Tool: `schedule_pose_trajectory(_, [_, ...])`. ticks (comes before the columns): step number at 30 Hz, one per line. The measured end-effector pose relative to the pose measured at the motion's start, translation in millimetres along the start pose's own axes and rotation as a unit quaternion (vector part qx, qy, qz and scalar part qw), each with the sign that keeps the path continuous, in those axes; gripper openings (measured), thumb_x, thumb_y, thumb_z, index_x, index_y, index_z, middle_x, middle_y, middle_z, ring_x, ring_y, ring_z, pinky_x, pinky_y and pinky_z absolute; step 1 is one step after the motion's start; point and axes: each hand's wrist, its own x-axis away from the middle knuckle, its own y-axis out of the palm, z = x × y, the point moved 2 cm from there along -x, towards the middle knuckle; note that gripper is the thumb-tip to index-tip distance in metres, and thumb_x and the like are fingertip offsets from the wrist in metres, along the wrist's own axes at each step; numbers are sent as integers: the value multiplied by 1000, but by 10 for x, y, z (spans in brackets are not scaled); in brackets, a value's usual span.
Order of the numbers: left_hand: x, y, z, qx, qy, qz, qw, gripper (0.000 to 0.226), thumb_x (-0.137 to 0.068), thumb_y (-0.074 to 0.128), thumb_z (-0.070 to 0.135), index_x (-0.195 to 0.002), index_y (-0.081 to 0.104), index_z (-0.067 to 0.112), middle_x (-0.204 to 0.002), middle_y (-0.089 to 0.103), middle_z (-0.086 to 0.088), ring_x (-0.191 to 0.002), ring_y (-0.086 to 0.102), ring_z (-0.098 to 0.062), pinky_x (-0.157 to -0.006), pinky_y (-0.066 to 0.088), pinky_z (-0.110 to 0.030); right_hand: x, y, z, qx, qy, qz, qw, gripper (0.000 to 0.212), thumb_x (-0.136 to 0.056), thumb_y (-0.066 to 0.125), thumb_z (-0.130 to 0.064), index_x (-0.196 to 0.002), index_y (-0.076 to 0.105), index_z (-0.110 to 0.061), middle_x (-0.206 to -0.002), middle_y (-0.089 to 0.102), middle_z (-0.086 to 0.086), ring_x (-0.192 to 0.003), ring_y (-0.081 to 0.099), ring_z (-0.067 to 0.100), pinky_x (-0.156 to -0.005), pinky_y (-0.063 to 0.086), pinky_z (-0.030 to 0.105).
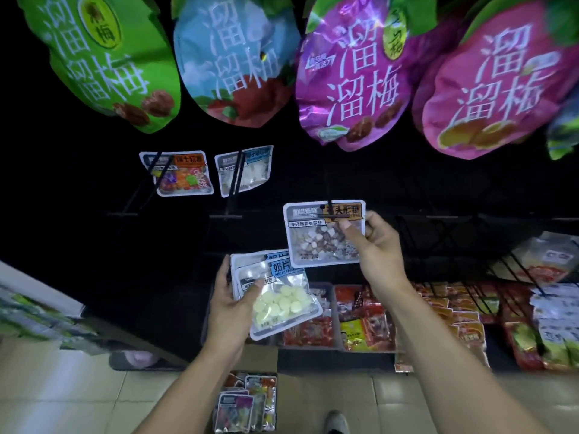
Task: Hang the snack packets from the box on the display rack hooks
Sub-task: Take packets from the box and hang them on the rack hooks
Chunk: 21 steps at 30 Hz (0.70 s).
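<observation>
My right hand [374, 245] pinches a clear snack packet [316, 239] of brown and white pieces by its right edge, holding its top against a black rack hook [336, 216]. My left hand [232, 303] grips a small stack of milk-tablet packets [279, 296], thumb across the front one. Two similar packets, a colourful candy packet [180, 173] and a white-piece packet [246, 170], hang on hooks up to the left. On the floor between my arms sits the box [246, 402] with several more packets.
Large green, blue, purple and pink plum bags [354, 73] hang overhead close to my head. Bins of red and yellow snacks [360, 317] fill the lower shelf, and more hooked packets [539, 267] hang at right. A shoe [336, 422] stands on the tiled floor.
</observation>
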Motion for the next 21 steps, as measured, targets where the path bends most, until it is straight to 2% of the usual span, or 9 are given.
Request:
schedule_pose_trajectory(6, [259, 346, -110, 21, 9, 81, 996, 71, -92, 74, 9, -148, 43, 40, -123, 75, 3, -101, 77, -22, -79, 63, -41, -180, -107, 22, 1, -2, -37, 999, 4, -97, 69, -23, -94, 68, -21, -88, 79, 1, -85, 76, 14, -76, 59, 30])
schedule_pose_trajectory(9, [396, 425, -138, 22, 1, 108, 994, 74, -92, 74, 11, -151, 40, 40, -121, 76, 4, -101, 77, -23, -86, 62, -48, -221, -106, 33, 12, 3, -61, 998, 4, -97, 69, -25, -94, 68, -22, -88, 78, 1, -86, 76, 16, -79, 60, 37])
schedule_pose_trajectory(11, [466, 450, -146, 18, 1, 119, 993, 76, -92, 75, 11, -152, 39, 40, -119, 76, 6, -102, 77, -24, -90, 61, -53, -235, -115, 34, 10, 3, -72, 997, 5, -97, 69, -26, -95, 68, -22, -89, 79, 1, -87, 76, 15, -79, 60, 37])
schedule_pose_trajectory(14, [506, 430, -136, 17, 1, 130, 991, 75, -91, 75, 11, -151, 41, 39, -119, 76, 5, -102, 77, -24, -91, 60, -55, -234, -115, 36, 6, 6, -68, 998, 5, -97, 69, -26, -94, 67, -22, -89, 78, -1, -84, 76, 12, -74, 59, 28])
schedule_pose_trajectory(17, [487, 397, -100, -5, -3, 129, 992, 74, -93, 74, 11, -152, 40, 40, -118, 76, 4, -96, 78, -21, -85, 63, -49, -209, -111, 36, 3, 12, -45, 999, 6, -96, 70, -24, -94, 67, -19, -87, 78, -3, -81, 75, 8, -64, 54, 17])
schedule_pose_trajectory(19, [480, 386, -57, -14, 0, 123, 992, 74, -93, 74, 12, -152, 38, 41, -120, 75, 4, -94, 79, -19, -82, 64, -45, -183, -111, 38, -8, 22, -27, 999, 8, -96, 71, -23, -96, 68, -16, -87, 78, -2, -80, 75, 6, -62, 53, 14])
schedule_pose_trajectory(21, [453, 386, -20, -16, 3, 114, 993, 75, -93, 74, 14, -152, 37, 42, -121, 75, 3, -96, 78, -20, -85, 63, -47, -172, -104, 45, -11, 26, -15, 999, 8, -95, 71, -23, -97, 68, -16, -87, 78, -1, -79, 74, 6, -62, 52, 12])
